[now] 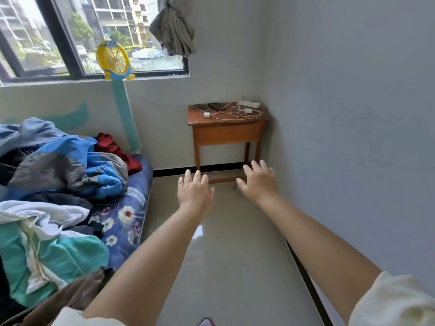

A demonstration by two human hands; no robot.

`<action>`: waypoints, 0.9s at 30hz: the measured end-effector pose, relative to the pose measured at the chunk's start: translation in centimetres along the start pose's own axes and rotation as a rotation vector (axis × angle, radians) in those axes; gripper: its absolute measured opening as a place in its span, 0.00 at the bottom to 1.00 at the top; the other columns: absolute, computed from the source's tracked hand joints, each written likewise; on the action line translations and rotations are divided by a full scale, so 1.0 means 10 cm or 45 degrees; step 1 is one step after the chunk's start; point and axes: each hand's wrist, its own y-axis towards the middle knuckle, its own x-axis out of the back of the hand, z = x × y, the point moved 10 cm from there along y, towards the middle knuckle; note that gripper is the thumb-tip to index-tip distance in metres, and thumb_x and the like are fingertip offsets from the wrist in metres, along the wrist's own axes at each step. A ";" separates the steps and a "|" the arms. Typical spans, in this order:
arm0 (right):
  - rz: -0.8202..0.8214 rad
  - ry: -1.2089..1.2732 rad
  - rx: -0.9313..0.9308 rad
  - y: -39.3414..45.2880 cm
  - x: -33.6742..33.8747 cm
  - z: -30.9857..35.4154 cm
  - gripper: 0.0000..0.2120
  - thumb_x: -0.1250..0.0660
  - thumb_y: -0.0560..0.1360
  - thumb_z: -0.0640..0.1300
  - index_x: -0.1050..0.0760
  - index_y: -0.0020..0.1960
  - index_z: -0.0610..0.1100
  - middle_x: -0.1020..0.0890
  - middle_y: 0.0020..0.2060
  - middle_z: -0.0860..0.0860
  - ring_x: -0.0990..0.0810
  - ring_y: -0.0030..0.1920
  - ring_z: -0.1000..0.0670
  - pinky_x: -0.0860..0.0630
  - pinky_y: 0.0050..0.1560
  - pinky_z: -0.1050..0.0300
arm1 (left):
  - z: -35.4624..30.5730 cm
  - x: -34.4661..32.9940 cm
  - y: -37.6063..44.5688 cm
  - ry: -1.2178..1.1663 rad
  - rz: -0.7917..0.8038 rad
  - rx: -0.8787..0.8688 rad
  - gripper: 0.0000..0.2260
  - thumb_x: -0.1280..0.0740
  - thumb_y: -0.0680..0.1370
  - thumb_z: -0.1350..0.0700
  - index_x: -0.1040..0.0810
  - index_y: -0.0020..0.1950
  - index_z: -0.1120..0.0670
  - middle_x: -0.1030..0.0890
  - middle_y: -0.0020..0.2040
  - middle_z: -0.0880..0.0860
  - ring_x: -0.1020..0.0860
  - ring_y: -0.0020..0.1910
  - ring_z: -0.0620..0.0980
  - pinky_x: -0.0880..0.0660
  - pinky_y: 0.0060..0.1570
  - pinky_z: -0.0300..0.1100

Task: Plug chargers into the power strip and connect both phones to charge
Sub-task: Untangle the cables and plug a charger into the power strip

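A small wooden table [226, 132] stands in the far corner of the room. On it lie a white power strip [250, 104] at the back right, two dark phones [202, 106] [216, 106] at the back left, two white charger blocks [207, 115] [248, 111] and tangled white cables [235, 113]. My left hand [194, 189] and my right hand [258, 180] are stretched out in front of me, palms down, fingers apart, holding nothing. Both are well short of the table.
A bed [131, 208] piled with clothes and blankets fills the left side. A yellow fan [113, 61] stands by the window. Pale tiled floor [226, 255] lies between me and the table, and the grey wall [353, 114] runs along the right. A pink object [206, 322] lies at the bottom edge.
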 end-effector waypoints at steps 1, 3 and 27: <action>-0.015 0.002 -0.002 0.32 -0.07 -0.03 0.23 0.41 0.77 0.52 0.36 0.68 0.42 0.36 0.71 0.42 0.44 0.72 0.41 0.44 0.70 0.44 | 0.05 -0.04 0.31 0.000 -0.015 0.003 0.23 0.48 0.80 0.47 0.43 0.73 0.54 0.44 0.76 0.54 0.52 0.75 0.57 0.53 0.72 0.51; -0.025 0.014 -0.020 0.92 -0.20 -0.08 0.23 0.42 0.77 0.52 0.37 0.68 0.42 0.36 0.71 0.42 0.44 0.73 0.41 0.44 0.70 0.45 | 0.14 -0.08 0.93 -0.005 -0.040 0.001 0.22 0.48 0.80 0.48 0.43 0.72 0.54 0.44 0.76 0.54 0.52 0.75 0.57 0.53 0.71 0.51; 0.053 0.047 -0.143 6.54 -1.60 -1.68 0.24 0.43 0.77 0.54 0.38 0.69 0.43 0.37 0.72 0.44 0.43 0.73 0.43 0.40 0.70 0.47 | -0.10 -0.91 7.03 -0.085 0.074 -0.064 0.23 0.50 0.80 0.46 0.45 0.73 0.52 0.45 0.76 0.53 0.53 0.75 0.56 0.51 0.72 0.52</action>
